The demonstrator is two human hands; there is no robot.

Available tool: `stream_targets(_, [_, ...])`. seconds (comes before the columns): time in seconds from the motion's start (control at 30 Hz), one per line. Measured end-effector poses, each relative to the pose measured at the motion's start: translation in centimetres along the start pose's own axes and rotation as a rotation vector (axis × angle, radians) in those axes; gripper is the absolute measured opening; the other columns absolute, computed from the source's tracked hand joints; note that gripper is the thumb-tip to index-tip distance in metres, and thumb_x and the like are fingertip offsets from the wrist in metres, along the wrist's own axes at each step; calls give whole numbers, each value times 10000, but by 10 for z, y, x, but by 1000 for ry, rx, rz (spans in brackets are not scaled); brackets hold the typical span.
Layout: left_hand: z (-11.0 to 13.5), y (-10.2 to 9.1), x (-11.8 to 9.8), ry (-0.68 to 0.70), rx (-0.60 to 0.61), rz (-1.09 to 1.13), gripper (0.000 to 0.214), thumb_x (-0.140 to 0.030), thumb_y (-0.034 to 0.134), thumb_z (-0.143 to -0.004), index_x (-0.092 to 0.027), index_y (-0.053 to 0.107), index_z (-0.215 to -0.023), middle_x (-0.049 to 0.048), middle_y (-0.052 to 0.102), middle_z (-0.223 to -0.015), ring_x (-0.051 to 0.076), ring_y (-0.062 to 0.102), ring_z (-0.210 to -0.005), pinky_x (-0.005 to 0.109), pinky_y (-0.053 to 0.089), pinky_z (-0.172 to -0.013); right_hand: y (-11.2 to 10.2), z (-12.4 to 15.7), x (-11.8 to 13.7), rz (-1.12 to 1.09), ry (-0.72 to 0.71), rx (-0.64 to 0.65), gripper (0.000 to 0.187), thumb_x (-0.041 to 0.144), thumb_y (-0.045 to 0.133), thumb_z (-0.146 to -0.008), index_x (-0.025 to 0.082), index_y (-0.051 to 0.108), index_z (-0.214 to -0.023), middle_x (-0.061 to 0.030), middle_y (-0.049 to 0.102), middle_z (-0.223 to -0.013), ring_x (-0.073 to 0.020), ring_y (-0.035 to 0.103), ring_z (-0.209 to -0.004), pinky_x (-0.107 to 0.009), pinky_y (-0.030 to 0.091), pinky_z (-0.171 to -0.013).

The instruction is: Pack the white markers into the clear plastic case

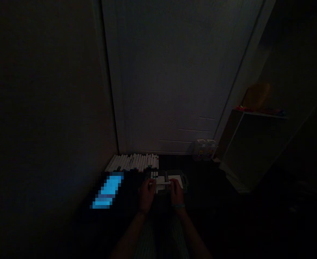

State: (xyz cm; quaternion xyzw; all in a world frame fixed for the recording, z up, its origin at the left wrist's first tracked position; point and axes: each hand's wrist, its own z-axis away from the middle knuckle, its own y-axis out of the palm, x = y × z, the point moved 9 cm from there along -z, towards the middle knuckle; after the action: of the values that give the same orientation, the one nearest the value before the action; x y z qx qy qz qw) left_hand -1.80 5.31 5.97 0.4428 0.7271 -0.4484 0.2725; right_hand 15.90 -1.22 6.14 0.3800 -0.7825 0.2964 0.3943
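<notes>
The room is very dark. My left hand (147,196) and my right hand (177,194) both grip a white marker pen (163,183), held level between them, one hand at each end. Under the pen sits a dark plastic case (184,178) with a few markers standing in it. A row of several white markers (134,162) lies on the floor just beyond, against the door.
A glowing blue screen (108,190) lies on the floor to the left. A white door (180,79) stands ahead, a wall at left. Two small bottles (205,149) stand by the door's foot. A white shelf unit (255,144) with items on top is at right.
</notes>
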Motion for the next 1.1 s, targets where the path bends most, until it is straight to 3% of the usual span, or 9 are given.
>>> stream_targets(0.33, [1, -4, -7, -16, 0, 41, 373, -482, 392, -813, -184, 615, -780, 27, 664, -729, 161, 604, -676, 237, 433, -617, 1, 2, -3, 66, 13, 33, 302, 369, 331, -909, 180, 560, -852, -10, 580, -716, -134, 523, -637, -218, 381, -580])
stream_targets(0.83, [1, -1, -1, -30, 6, 57, 360, -479, 406, -809, -188, 617, -821, 40, 676, -770, 165, 617, -697, 240, 448, -627, 2, 1, -1, 45, -2, 41, 296, 362, 326, -911, 186, 564, -889, -35, 603, -805, -150, 551, -734, -233, 404, -663])
stream_targets(1.1, [1, 0, 3, -61, 19, 74, 388, -502, 400, -806, -181, 618, -815, 47, 680, -767, 172, 621, -710, 242, 451, -627, 2, 2, -6, 63, 26, 43, 313, 385, 332, -906, 185, 569, -864, -8, 584, -719, -134, 522, -640, -216, 379, -584])
